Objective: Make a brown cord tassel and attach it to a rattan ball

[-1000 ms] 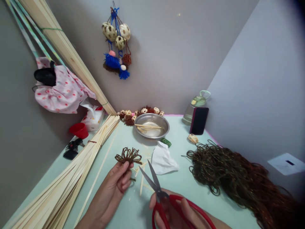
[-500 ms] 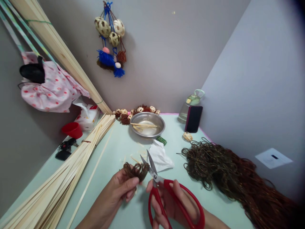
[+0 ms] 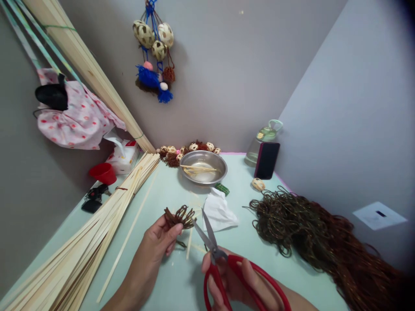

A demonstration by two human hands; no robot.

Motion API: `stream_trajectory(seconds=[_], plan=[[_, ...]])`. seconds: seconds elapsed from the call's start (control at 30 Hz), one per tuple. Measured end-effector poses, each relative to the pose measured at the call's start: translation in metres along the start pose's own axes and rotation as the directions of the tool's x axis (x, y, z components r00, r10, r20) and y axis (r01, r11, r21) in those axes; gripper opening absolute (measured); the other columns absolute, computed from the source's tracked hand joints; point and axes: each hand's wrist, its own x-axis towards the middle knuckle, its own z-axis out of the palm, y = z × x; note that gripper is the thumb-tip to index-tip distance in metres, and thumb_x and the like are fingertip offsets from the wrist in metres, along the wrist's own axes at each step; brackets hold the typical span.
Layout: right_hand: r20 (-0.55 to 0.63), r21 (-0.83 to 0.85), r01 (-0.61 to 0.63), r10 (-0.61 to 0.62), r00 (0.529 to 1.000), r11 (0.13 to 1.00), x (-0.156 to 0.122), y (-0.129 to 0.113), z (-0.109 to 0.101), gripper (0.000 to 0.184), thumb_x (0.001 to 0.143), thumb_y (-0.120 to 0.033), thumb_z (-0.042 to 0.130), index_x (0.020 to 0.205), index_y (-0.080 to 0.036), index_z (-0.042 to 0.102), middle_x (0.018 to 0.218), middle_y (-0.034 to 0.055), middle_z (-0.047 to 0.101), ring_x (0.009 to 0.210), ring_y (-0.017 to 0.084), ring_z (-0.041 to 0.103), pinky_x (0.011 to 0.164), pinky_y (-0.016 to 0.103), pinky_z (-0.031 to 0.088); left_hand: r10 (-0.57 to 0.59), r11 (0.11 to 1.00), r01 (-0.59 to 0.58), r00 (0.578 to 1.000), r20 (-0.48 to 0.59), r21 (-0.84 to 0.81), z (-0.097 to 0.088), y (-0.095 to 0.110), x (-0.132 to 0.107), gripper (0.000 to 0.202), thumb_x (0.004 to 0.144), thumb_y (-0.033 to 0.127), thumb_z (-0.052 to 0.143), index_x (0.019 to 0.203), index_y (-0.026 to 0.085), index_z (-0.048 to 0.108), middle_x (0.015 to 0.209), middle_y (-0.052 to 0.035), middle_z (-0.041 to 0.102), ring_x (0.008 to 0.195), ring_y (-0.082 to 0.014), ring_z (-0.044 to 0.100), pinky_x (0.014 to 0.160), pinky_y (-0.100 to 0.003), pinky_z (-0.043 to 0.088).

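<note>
Atop the left hand [image 3: 160, 239], pinched — brown cord loops [image 3: 180, 217]; just beside, opened scissors [image 3: 214, 252] gripped by the right hand [image 3: 234, 276].

Counter [image 3: 240, 177] flanked by a strip bundle [image 3: 97, 242], left, and a yarn pile [image 3: 301, 233], right
At the back a bowl [image 3: 207, 178] is placed, with splints [image 3: 199, 169] laid in it and a row of balls [image 3: 171, 158] set behind it. Before it a tissue [image 3: 219, 211] is laid. To the right a phone [image 3: 267, 160] is stood in front of a bottle [image 3: 253, 153], with a single ball [image 3: 258, 185] set between phone and yarn pile. Left of the strip bundle, a tissue box [image 3: 125, 159], a cup [image 3: 103, 173] and keys [image 3: 97, 194] are lined up from back to front, below a hung bag [image 3: 78, 116]. Left of the tissue a yarn bunch [image 3: 181, 217] is held in the left hand [image 3: 162, 237]; scissors [image 3: 214, 250] are held to its right in the right hand [image 3: 235, 280]
</note>
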Motion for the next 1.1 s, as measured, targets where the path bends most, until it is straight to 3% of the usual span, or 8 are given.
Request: stream_trajectory(seconds=[0.1,0.3,0.43,0.53,0.63,0.73,0.87,1.1], plan=[[0.014,-0.058,-0.053,0.054,0.998,0.997,-0.001,-0.002,0.000,0.072,0.085,-0.078,0.037,0.108,-0.013,0.055,0.081,0.0050,0.055,0.066,0.011,0.051,0.066,0.024,0.040,0.036,0.998,-0.036,0.999,0.007,0.056,0.002,-0.002,0.000,0.024,0.079,0.038,0.075,0.093,0.019,0.070,0.073,0.0014,0.057,0.057,-0.0092,0.037,0.052,-0.020,0.032],[-0.010,-0.015,-0.007,0.007,1.000,1.000,0.000,0.010,-0.006,0.067,0.090,-0.073,0.033,0.110,-0.013,0.055,0.071,0.0015,0.054,0.063,0.011,0.053,0.063,0.024,0.042,0.086,0.992,-0.090,0.995,0.053,0.093,0.006,-0.001,-0.002,0.018,0.077,0.034,0.076,0.087,0.020,0.071,0.088,-0.0038,0.067,0.085,-0.0197,0.058,0.078,-0.027,0.044],[-0.099,0.091,0.064,-0.055,0.994,0.994,0.003,0.017,-0.005,0.066,0.093,-0.071,0.033,0.111,-0.012,0.056,0.065,-0.0022,0.051,0.049,0.008,0.048,0.063,0.028,0.048,0.106,0.961,-0.152,0.974,0.199,0.230,0.009,-0.003,-0.006,0.012,0.077,0.030,0.074,0.073,0.019,0.072,0.075,-0.0021,0.062,0.074,-0.0175,0.055,0.070,-0.026,0.041],[-0.199,0.088,0.114,-0.095,0.975,0.990,0.005,0.014,-0.003,0.060,0.094,-0.066,0.039,0.114,-0.012,0.056,0.063,-0.0049,0.049,0.040,0.004,0.037,0.061,0.028,0.050,-0.006,0.978,-0.062,0.944,0.330,0.197,0.011,-0.005,-0.007,0.017,0.080,0.035,0.072,0.077,0.018,0.073,0.073,-0.0023,0.060,0.063,-0.0138,0.047,0.060,-0.024,0.036],[-0.313,0.064,0.149,-0.122,0.942,0.987,0.005,0.010,-0.004,0.055,0.096,-0.062,0.041,0.117,-0.014,0.056,0.064,-0.0053,0.048,0.041,0.004,0.032,0.061,0.027,0.050,-0.089,0.989,0.055,0.962,0.257,0.135,0.008,-0.003,-0.005,0.027,0.081,0.042,0.071,0.090,0.016,0.073,0.064,0.0016,0.052,0.052,-0.0091,0.031,0.050,-0.022,0.025],[-0.355,0.083,0.184,-0.143,0.924,0.979,0.003,0.009,-0.009,0.060,0.095,-0.066,0.036,0.119,-0.015,0.056,0.068,-0.0022,0.051,0.048,0.008,0.041,0.064,0.029,0.051,-0.114,0.993,0.113,0.982,0.152,0.019,0.002,0.002,-0.002,0.028,0.083,0.043,0.069,0.089,0.015,0.071,0.058,0.0059,0.039,0.052,-0.0084,0.024,0.049,-0.020,0.023],[-0.245,0.148,0.195,-0.155,0.957,0.970,-0.001,0.009,-0.011,0.071,0.089,-0.075,0.033,0.120,-0.015,0.055,0.075,0.0030,0.055,0.057,0.012,0.050,0.068,0.033,0.050,-0.142,0.984,0.151,0.985,0.096,-0.095,-0.001,0.005,0.001,0.026,0.082,0.041,0.071,0.086,0.015,0.068,0.063,0.0054,0.042,0.054,-0.0074,0.024,0.050,-0.018,0.026],[-0.076,0.115,-0.015,0.023,0.997,0.993,-0.008,0.012,-0.005,0.078,0.085,-0.079,0.035,0.109,-0.010,0.060,0.075,0.0055,0.057,0.054,0.010,0.051,0.062,0.025,0.045,-0.093,0.992,0.100,0.992,0.084,-0.080,-0.001,0.000,0.000,0.027,0.083,0.041,0.070,0.093,0.017,0.068,0.064,0.0059,0.041,0.054,-0.0076,0.025,0.049,-0.018,0.025]])
